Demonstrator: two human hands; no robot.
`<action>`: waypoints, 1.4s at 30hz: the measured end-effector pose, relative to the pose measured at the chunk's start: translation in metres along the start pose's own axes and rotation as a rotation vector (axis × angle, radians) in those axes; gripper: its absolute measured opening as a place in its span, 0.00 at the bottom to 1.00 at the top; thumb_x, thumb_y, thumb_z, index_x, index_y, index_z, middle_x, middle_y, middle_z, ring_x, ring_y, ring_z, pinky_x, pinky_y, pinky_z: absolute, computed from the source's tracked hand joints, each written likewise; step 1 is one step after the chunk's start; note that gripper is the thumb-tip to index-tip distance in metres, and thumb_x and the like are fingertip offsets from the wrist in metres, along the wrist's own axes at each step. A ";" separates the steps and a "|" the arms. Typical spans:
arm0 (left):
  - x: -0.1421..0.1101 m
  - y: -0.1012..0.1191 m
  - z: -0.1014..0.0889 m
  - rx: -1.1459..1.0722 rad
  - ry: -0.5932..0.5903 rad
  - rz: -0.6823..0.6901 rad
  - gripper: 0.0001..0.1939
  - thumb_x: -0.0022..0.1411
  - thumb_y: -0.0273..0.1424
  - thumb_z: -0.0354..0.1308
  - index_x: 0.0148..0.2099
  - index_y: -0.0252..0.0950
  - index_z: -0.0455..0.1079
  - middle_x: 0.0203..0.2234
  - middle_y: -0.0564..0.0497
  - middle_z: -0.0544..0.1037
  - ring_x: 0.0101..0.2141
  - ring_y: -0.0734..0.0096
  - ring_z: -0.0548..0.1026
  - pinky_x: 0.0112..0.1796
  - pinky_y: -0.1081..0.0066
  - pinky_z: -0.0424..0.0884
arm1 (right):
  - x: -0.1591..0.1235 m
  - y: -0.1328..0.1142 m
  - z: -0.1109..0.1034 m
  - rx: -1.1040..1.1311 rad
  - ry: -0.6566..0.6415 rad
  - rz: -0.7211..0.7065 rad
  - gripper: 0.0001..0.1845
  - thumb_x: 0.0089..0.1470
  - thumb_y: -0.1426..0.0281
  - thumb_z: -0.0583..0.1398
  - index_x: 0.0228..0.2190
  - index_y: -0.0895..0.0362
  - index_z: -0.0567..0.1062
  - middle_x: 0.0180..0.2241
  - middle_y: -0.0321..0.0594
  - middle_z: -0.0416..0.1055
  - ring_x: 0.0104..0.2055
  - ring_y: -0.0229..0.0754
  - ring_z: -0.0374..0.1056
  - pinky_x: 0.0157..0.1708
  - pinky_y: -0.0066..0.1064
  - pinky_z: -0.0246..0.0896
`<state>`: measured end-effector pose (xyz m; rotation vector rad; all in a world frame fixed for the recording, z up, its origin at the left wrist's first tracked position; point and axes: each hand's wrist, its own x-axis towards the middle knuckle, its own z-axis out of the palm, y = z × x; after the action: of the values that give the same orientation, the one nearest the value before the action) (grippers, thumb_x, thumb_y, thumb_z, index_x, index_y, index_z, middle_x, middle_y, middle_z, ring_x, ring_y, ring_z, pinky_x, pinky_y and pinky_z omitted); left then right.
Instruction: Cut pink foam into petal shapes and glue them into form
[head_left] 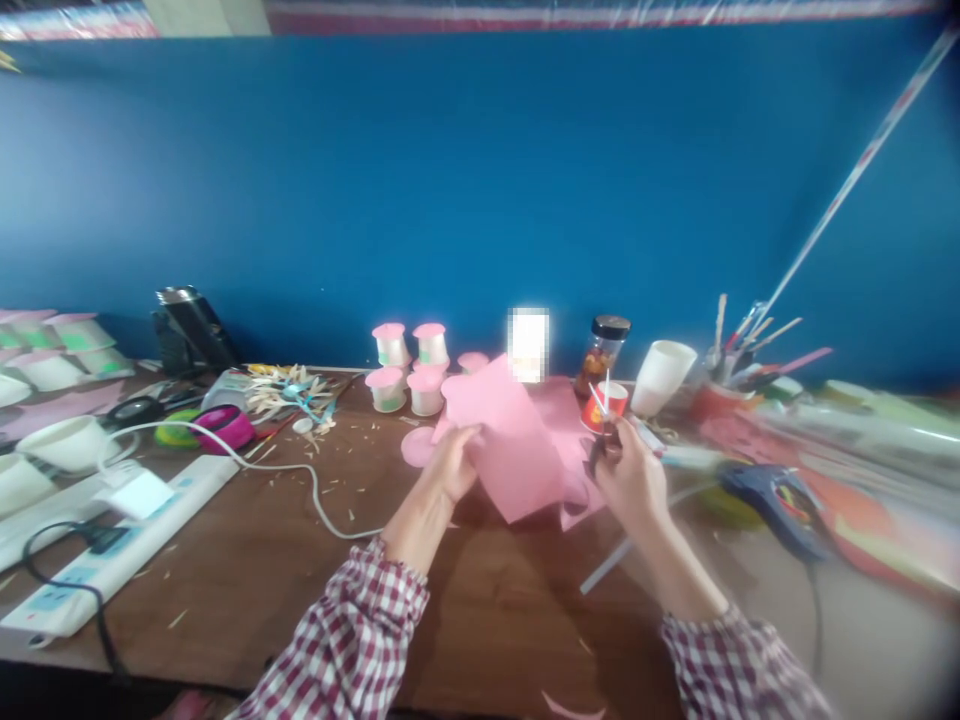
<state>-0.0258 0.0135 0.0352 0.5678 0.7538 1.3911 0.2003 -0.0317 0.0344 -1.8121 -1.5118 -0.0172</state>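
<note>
My left hand (454,462) pinches the left edge of a pink paper sheet (510,440) and holds it up above the brown table (300,560). My right hand (630,478) is closed round the handles of a pair of scissors (602,425), whose blades point upward just right of the sheet. More pink paper (574,470) lies under the raised sheet. A small pink disc (416,447) lies on the table beside my left hand.
Several white cups with pink lids (409,365) stand behind the sheet, with a jar (602,355), a white cup (661,377) and a pot of brushes (731,375). A blue glue gun (780,505) lies right. Power strips (112,555), cable, tape rolls (225,427) and wood scraps lie left.
</note>
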 end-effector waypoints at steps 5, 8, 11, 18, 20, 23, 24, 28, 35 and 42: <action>0.003 0.003 -0.002 -0.184 -0.062 0.045 0.09 0.48 0.22 0.61 0.36 0.32 0.71 0.26 0.52 0.78 0.28 0.73 0.76 0.31 0.75 0.71 | -0.001 0.000 0.010 0.472 -0.088 0.026 0.23 0.50 0.58 0.61 0.46 0.57 0.71 0.36 0.45 0.77 0.34 0.48 0.73 0.34 0.36 0.67; 0.004 0.003 -0.003 -0.208 -0.112 0.044 0.10 0.48 0.22 0.62 0.36 0.31 0.71 0.27 0.51 0.79 0.28 0.72 0.77 0.32 0.74 0.72 | -0.002 -0.002 0.015 0.696 -0.136 0.057 0.26 0.47 0.58 0.64 0.45 0.59 0.71 0.36 0.47 0.77 0.36 0.48 0.73 0.35 0.36 0.69; 0.000 0.001 -0.002 -0.110 -0.160 0.025 0.09 0.48 0.23 0.64 0.35 0.32 0.72 0.27 0.51 0.79 0.28 0.73 0.77 0.32 0.75 0.72 | -0.006 -0.008 0.016 0.790 -0.201 0.082 0.28 0.44 0.59 0.67 0.45 0.58 0.72 0.36 0.47 0.76 0.37 0.48 0.73 0.33 0.36 0.69; -0.015 -0.008 0.002 0.196 -0.358 -0.168 0.17 0.46 0.27 0.68 0.41 0.31 0.74 0.29 0.45 0.79 0.31 0.64 0.77 0.34 0.68 0.71 | -0.010 -0.018 0.003 1.069 -0.365 0.139 0.24 0.41 0.57 0.68 0.40 0.56 0.74 0.25 0.36 0.71 0.22 0.37 0.65 0.21 0.29 0.63; -0.015 -0.012 0.002 0.257 -0.367 -0.178 0.19 0.47 0.29 0.68 0.43 0.31 0.73 0.31 0.44 0.79 0.33 0.62 0.77 0.35 0.66 0.71 | -0.010 -0.017 0.000 1.095 -0.383 0.147 0.23 0.42 0.54 0.67 0.36 0.56 0.75 0.23 0.34 0.68 0.20 0.35 0.63 0.19 0.27 0.62; -0.013 -0.016 0.000 0.322 -0.351 -0.161 0.17 0.47 0.31 0.68 0.40 0.31 0.73 0.30 0.44 0.79 0.30 0.64 0.77 0.34 0.66 0.72 | -0.009 -0.015 -0.002 1.081 -0.380 0.130 0.21 0.45 0.52 0.65 0.32 0.57 0.75 0.21 0.32 0.65 0.20 0.34 0.60 0.18 0.25 0.58; -0.013 -0.017 -0.001 0.337 -0.360 -0.165 0.16 0.48 0.31 0.67 0.40 0.31 0.73 0.30 0.45 0.79 0.30 0.64 0.77 0.34 0.65 0.72 | -0.009 -0.015 -0.001 1.072 -0.364 0.134 0.20 0.44 0.53 0.65 0.31 0.57 0.75 0.20 0.31 0.64 0.19 0.33 0.59 0.17 0.24 0.56; -0.017 -0.019 0.000 0.347 -0.471 -0.196 0.18 0.49 0.32 0.68 0.42 0.32 0.73 0.34 0.44 0.79 0.35 0.61 0.77 0.38 0.64 0.71 | -0.009 -0.015 0.007 1.091 -0.248 0.247 0.16 0.35 0.65 0.72 0.26 0.58 0.74 0.19 0.29 0.63 0.20 0.31 0.57 0.18 0.22 0.54; -0.028 -0.018 0.000 0.154 -0.678 -0.372 0.28 0.55 0.50 0.57 0.48 0.33 0.72 0.42 0.38 0.77 0.43 0.54 0.75 0.38 0.64 0.70 | 0.001 -0.007 0.011 1.285 0.213 0.516 0.18 0.34 0.69 0.70 0.30 0.58 0.74 0.24 0.31 0.71 0.21 0.33 0.64 0.22 0.26 0.63; -0.039 -0.028 0.010 0.181 -0.753 -0.360 0.33 0.43 0.27 0.70 0.53 0.36 0.69 0.43 0.41 0.77 0.43 0.57 0.75 0.42 0.64 0.70 | 0.002 -0.010 0.008 1.316 0.486 0.490 0.16 0.38 0.68 0.69 0.30 0.56 0.71 0.25 0.29 0.69 0.23 0.31 0.66 0.24 0.24 0.65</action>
<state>0.0000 -0.0279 0.0262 0.9696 0.3382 0.6896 0.1889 -0.0254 0.0355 -0.9001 -0.4179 0.5879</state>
